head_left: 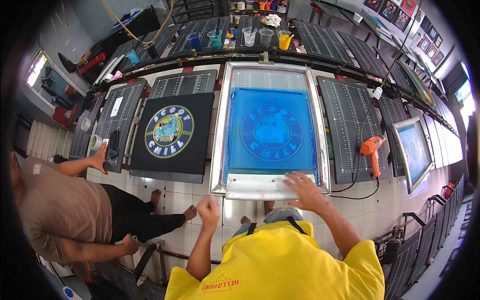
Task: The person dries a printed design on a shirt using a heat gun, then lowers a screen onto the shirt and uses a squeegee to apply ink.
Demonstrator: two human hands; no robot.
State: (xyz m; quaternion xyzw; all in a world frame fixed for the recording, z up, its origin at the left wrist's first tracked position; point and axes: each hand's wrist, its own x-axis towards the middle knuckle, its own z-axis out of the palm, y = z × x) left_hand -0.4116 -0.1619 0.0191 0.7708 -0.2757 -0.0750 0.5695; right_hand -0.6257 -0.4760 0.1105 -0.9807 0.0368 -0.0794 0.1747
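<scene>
In front of me a silver-framed printing screen (320, 145) lies over a dark pallet, its mesh (272, 165) tinted blue. A round scooter design shows through the mesh. My right hand (302, 191) is over the frame's near rail, right of its middle, with fingers spread and holding nothing. By the near left corner my left hand (208, 212) is curled closed; its palm side is hidden, so I cannot tell what, if anything, is in it. To the left, a black shirt (195, 150) with a coloured scooter print lies flat on another pallet.
An orange heat gun (371, 150) with a trailing cord rests on the right pallet (345, 105). Beyond it leans another framed screen (415, 152). Plastic cups, including a yellow one (285, 41), stand along the far tables. At left a co-worker (70, 200) touches a pallet near a tape roll (96, 142).
</scene>
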